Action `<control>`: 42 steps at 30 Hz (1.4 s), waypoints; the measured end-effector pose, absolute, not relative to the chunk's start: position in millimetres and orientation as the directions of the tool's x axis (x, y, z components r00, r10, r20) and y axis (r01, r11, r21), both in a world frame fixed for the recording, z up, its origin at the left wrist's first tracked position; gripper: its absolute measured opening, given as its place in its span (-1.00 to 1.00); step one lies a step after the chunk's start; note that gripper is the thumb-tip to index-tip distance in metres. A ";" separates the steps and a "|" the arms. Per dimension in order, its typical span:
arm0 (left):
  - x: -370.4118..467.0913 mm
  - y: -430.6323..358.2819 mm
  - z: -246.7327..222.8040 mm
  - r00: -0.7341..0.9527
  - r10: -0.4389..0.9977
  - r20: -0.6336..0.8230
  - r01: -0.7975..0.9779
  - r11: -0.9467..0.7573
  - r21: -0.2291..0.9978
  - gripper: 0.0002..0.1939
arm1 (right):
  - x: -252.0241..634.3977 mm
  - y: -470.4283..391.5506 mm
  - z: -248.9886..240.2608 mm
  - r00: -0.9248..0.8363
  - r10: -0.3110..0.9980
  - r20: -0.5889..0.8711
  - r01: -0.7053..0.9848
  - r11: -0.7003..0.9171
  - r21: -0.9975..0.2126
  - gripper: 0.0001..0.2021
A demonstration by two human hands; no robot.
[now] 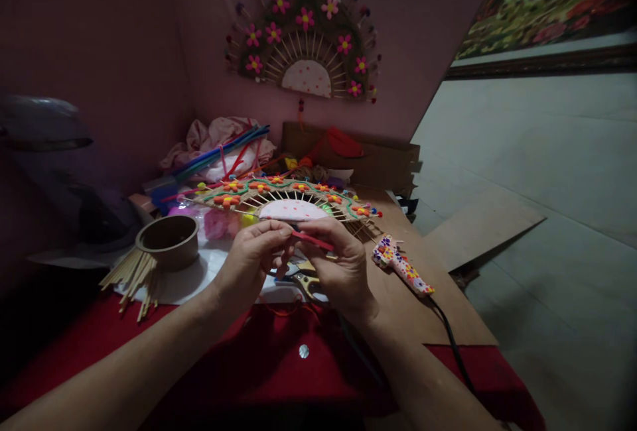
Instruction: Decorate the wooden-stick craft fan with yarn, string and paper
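A narrow red strip (313, 241) is stretched between my two hands above the table. My left hand (261, 252) pinches its left end between thumb and fingertips. Along its right part, my right hand (341, 262) grips it with the thumb beneath and the fingers over the top. Just beyond my hands lies a half-round fan (293, 209) with orange flowers, a green wavy line, thin sticks and a spotted white centre. Below and partly behind my right hand are gold-handled scissors (309, 284). Some red string (283, 311) curls near them.
On the left stand a brown bowl (168, 242) and a bundle of wooden sticks (134, 278). A flower-patterned glue gun (402, 265) with a black cord rests on cardboard (448, 311) at right. Another fan (303, 40) hangs on the wall. Cloth and pipe cleaners (219, 152) are heaped behind.
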State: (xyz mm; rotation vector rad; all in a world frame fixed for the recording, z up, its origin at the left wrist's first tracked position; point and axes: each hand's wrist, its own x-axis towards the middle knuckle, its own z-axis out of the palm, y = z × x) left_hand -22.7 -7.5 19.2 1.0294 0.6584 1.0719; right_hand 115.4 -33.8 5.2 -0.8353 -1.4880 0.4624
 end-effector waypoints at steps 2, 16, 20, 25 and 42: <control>-22.7 -7.8 19.2 0.372 0.927 0.041 -0.386 0.114 0.915 -0.85 | 116.0 -34.0 7.1 0.063 0.670 0.740 0.264 0.704 -0.660 -0.88; -21.5 -9.6 20.3 0.340 0.936 0.090 -0.394 0.054 0.918 -0.78 | 119.0 -33.5 3.9 0.121 0.687 0.716 0.311 0.659 -0.685 -0.94; -20.1 -10.2 18.2 0.297 0.942 0.154 -0.324 -0.052 0.944 -0.75 | 119.6 -33.7 4.0 0.131 0.697 0.705 0.316 0.645 -0.696 -0.94; -19.6 -10.9 17.4 0.278 0.945 0.172 -0.284 -0.090 0.954 -0.79 | 119.4 -35.1 4.3 0.127 0.710 0.693 0.326 0.630 -0.705 -0.94; -20.1 -11.6 17.5 0.298 0.943 0.148 -0.251 -0.073 0.965 -0.82 | 116.2 -35.5 8.7 0.216 0.865 0.452 0.040 0.455 -0.890 -0.91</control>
